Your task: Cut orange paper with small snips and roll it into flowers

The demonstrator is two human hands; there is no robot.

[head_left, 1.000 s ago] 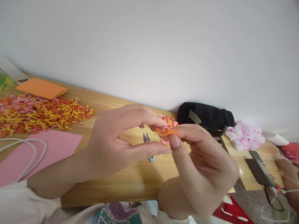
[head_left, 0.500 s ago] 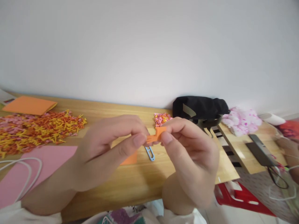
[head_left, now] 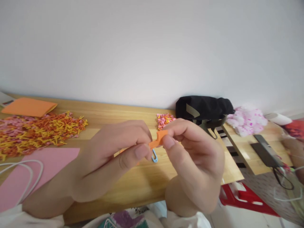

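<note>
Between my two hands, in mid-air over the table, is a small folded piece of orange paper [head_left: 161, 135]. My left hand [head_left: 114, 155] pinches its narrow end between thumb and forefinger. With thumb and forefinger, my right hand [head_left: 190, 155] grips its wider, squarish end. Both sets of fingertips hide parts of the piece. Below them on the table lies a light blue plastic cutter-like tool [head_left: 155, 156], partly covered by my left fingers. An orange sheet [head_left: 137, 163] shows only at its edge behind my left hand.
A heap of small folded pink, orange and yellow paper pieces [head_left: 45, 131] covers the table's left, beside an orange folded sheet [head_left: 29, 106], pink paper [head_left: 54, 158] and a white cable [head_left: 35, 169]. A smaller pile [head_left: 163, 120] and black bag [head_left: 201, 109] stand behind. Another person's arm [head_left: 293, 150] is at right.
My left fingers have shifted slightly toward the right hand, covering more of the narrow end and of the blue tool. The orange piece has tilted a little.
</note>
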